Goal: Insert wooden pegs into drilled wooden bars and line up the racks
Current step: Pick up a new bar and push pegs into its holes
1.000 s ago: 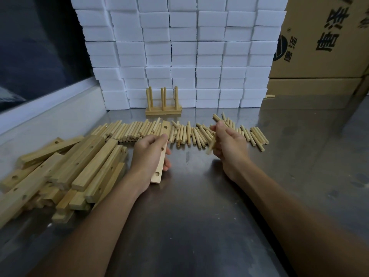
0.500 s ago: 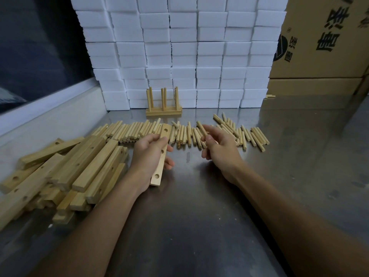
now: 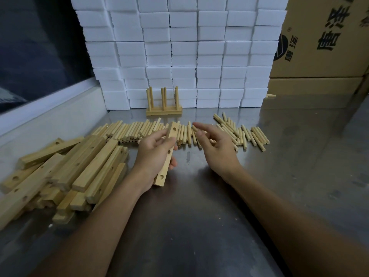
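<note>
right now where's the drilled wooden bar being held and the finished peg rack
drilled wooden bar (image 3: pixel 169 154): head view, middle of its drilled face
finished peg rack (image 3: pixel 164 112): head view, front of its base

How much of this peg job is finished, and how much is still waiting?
Barely begun. Done: finished racks stand by the white blocks, pegs upright. In hand: the left hand grips a drilled bar with empty holes; the right hand hovers open over the loose pegs. Left: the whole pile of bars and nearly all pegs.
</note>
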Motion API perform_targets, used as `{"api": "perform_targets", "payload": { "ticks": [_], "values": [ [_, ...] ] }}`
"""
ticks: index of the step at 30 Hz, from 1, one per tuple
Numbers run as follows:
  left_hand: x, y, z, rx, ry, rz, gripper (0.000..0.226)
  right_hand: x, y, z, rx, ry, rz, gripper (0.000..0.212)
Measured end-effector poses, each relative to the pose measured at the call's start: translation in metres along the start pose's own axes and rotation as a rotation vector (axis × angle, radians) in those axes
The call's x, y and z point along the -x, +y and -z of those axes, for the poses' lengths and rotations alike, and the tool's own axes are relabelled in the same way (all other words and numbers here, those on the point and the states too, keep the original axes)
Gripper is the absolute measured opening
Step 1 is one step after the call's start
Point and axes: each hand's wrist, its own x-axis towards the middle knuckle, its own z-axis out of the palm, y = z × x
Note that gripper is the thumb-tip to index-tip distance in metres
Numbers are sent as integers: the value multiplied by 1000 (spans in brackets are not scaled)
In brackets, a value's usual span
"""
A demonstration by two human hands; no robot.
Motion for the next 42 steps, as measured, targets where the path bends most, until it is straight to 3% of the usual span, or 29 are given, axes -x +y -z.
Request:
{"api": "perform_targets", "payload": {
  "ticks": [5,10,20,28,33,40,42],
  "values": [
    [4,1,-9,8,-66,-40,34,0,0,-6,-41,12,55,21],
    [3,-1,-9,-18,-84,-73,32,2,1,-12,-39,-10,79,16],
    [4,-2,-4,-310,-129,-131,47,6,-2,0,342,19,220,9],
    [0,-5,-5,-324,-133,-155,49,10,-6,-4,472,117,311,6],
    [1,-3,-5,-379,-141,-220,47,10,-7,-6,341,67,70,11],
    [-3,-6,-5,-511,-135,-333,47,0,-16,3,-304,-82,-519,13],
    [-5,-8,-6,-526,-130,-353,48,-2,-15,8,-390,-132,-619,15]
  ]
}}
